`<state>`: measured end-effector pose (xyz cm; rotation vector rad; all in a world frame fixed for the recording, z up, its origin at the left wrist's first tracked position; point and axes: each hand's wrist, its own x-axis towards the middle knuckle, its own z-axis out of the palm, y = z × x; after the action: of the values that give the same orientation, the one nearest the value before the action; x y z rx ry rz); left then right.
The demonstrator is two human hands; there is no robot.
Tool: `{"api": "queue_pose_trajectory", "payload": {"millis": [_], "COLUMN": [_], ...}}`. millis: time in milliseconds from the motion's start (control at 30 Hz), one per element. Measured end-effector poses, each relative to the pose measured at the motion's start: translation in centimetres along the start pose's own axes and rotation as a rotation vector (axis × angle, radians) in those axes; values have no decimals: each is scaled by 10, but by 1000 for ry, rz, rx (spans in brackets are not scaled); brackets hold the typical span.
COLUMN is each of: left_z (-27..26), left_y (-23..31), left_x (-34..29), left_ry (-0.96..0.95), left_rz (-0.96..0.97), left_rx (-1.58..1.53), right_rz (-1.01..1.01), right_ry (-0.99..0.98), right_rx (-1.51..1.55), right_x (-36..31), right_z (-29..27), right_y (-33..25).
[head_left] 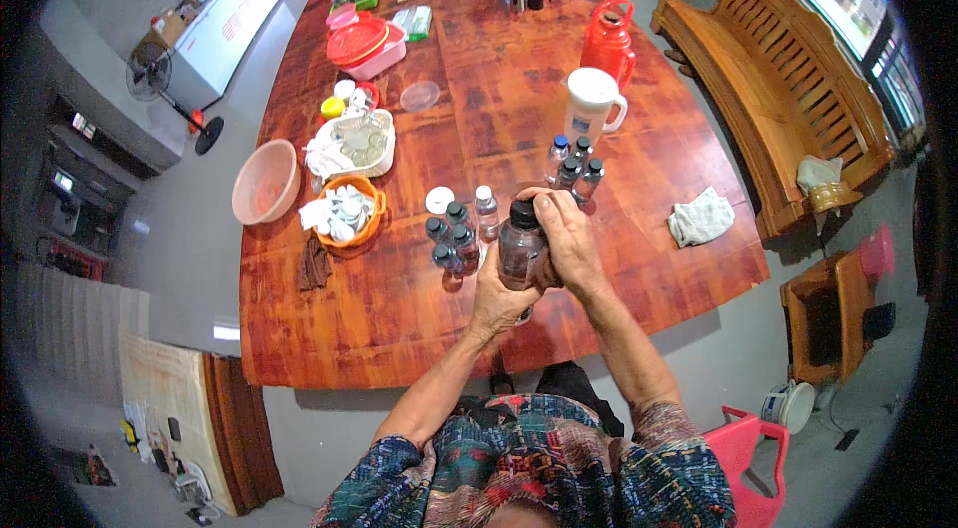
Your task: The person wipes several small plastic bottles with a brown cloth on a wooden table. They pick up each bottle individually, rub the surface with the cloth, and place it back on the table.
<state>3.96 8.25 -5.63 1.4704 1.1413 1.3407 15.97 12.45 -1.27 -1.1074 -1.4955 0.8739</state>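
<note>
Between my two hands, above the table's near part, is a clear bottle [520, 254] with a black cap [523, 214]. My left hand [496, 293] wraps round its lower body. My right hand [566, 237] closes on its upper right side, with fingers at the cap; some of those fingers are hidden behind the bottle. Just left of it stand several small dark-capped bottles [461, 241] and one white-capped bottle [485, 212]. Beyond my right hand is another group of small bottles [569, 172], one of them blue-capped. A white round lid [439, 200] lies near the left group.
Past the bottles stand a white pitcher [591, 101] and a red thermos jug [608, 47]. A folded cloth [701, 218] lies at the right. Leftward are an orange basket [374, 226], a white basket [380, 162] and a pink basin [267, 185]. A red chair [743, 458] stands near my right side.
</note>
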Motion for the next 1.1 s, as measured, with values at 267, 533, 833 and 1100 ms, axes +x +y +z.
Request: {"api": "queue_pose_trajectory", "payload": {"millis": [267, 533, 833, 1100], "left_z": [-15, -24, -47, -23], "left_y": [17, 35, 31, 62], "left_x": [-18, -30, -39, -27], "left_ry": [86, -113, -694, -813], "left_rz": [69, -18, -159, 326], "left_rx": [-8, -78, -130, -428], "right_rz": [-316, 16, -106, -299], "right_ry": [183, -44, -893, -1341], "right_rx": [-607, 276, 847, 847], "right_x": [-78, -59, -16, -6], "right_z": [36, -2, -35, -18], "right_y": [-44, -59, -47, -85]}}
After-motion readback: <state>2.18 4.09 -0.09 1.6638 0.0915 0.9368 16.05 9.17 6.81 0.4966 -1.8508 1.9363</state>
